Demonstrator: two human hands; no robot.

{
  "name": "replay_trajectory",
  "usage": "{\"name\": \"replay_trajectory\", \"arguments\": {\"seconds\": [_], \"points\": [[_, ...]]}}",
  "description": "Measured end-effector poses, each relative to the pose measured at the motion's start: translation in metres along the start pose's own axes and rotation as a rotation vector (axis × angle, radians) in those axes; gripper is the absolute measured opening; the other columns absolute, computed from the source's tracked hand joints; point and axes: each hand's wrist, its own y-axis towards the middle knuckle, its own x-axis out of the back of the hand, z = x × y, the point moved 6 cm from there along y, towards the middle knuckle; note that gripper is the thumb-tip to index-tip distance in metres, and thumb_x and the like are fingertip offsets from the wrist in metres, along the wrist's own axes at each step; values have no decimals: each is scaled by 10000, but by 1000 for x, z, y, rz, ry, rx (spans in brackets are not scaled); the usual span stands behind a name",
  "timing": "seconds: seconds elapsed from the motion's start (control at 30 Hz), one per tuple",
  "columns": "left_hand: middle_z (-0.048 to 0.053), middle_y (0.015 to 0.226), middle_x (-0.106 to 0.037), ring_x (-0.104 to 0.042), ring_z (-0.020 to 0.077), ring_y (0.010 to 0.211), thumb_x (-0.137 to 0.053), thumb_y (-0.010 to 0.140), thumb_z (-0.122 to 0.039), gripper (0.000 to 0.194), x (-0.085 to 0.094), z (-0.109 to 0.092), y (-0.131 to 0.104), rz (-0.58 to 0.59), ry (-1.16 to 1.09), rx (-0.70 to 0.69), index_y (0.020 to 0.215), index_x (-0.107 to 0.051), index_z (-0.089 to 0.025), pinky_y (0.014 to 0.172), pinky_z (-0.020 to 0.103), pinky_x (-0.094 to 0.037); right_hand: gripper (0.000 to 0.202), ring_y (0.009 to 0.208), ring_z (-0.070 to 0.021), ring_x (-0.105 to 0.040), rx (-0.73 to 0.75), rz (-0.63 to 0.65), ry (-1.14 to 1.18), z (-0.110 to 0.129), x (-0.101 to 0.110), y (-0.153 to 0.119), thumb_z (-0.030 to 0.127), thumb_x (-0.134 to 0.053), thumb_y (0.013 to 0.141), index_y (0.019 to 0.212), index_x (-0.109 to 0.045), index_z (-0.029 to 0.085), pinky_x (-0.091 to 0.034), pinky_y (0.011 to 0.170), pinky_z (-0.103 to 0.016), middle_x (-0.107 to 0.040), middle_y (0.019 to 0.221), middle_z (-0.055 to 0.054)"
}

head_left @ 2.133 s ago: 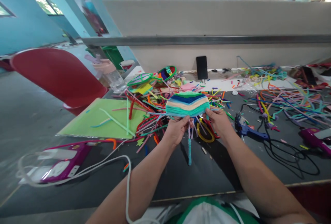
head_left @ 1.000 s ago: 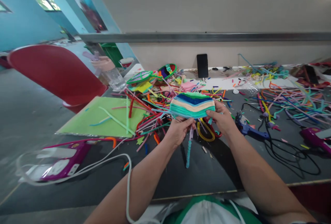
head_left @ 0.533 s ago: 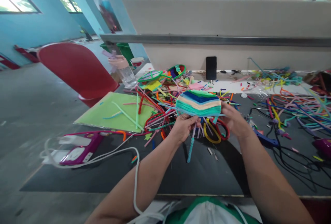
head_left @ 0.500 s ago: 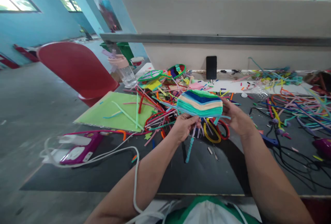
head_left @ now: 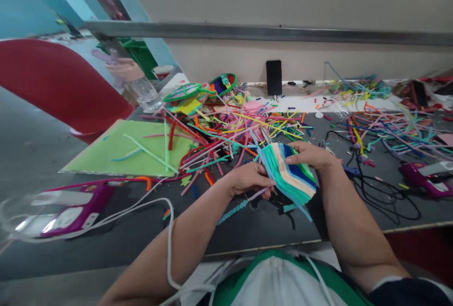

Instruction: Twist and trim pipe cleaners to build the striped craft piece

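A striped pipe-cleaner panel [head_left: 285, 171] in teal, cream, light blue, navy and green is held tilted above the dark tabletop. My left hand [head_left: 252, 178] pinches its lower left edge, close to a twisted lilac and teal pipe-cleaner stem [head_left: 233, 212] that hangs down to the left. On the navy and green side, my right hand [head_left: 311, 155] grips the panel, thumb on the front face and fingers behind. Scissor blades [head_left: 265, 135] show just past its top edge; their handles are hidden. Loose light blue ends stick out at two corners.
Loose pipe cleaners [head_left: 244, 119] are heaped behind my hands, with more at right. A green sheet [head_left: 130, 153] lies left, near a purple power strip [head_left: 76, 209]. A phone [head_left: 273, 77] leans on the partition. A clear bottle [head_left: 143, 91] stands back left. Black cables [head_left: 385, 211] coil right.
The panel has turned clockwise, so its stripes now run steeply down to the right. My right hand has moved from its right edge to its upper side. The camera has tilted down and shifted right.
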Motion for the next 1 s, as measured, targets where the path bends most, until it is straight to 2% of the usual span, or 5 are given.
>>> {"name": "replay_trajectory", "arguments": {"seconds": [0.1,0.2,0.37,0.6,1.0], "points": [[89,719,-702,-641,136,550,-784,651,-257,238,0,-1,1,-30,-36,-34,835,-731,-116,573,241,-553,339,657,-177,-658,-16,-48,-51,-5,4,3,325,-790,604,882,-713,149,-540,641,-294,-730,805,-29],[106,731,-710,-670,159,600,-783,659,-244,273,3,-4,0,-70,-84,-47,885,-716,-107,608,248,-561,336,651,-173,-659,2,-99,-22,-5,9,5,315,-791,599,881,-713,149,-543,641,-291,-732,803,-33],[148,808,-722,-707,221,737,-786,655,-262,275,12,-8,2,-143,-119,-58,861,-697,-102,640,253,-565,334,645,-173,-661,4,-151,13,-5,13,6,294,-799,587,886,-720,165,-546,663,-308,-734,810,-28],[157,756,-722,-695,199,657,-813,603,-309,306,17,-7,3,-246,-63,-32,773,-692,-86,594,241,-547,328,686,-191,-665,12,-180,-9,-4,12,8,291,-799,590,891,-727,182,-541,675,-326,-735,837,-21],[137,775,-725,-695,197,692,-771,665,-313,260,20,-2,6,-217,-70,-53,774,-678,-96,646,266,-555,354,732,-196,-669,33,-197,11,-3,9,11,285,-777,595,925,-710,175,-527,731,-343,-732,870,-25]]}}
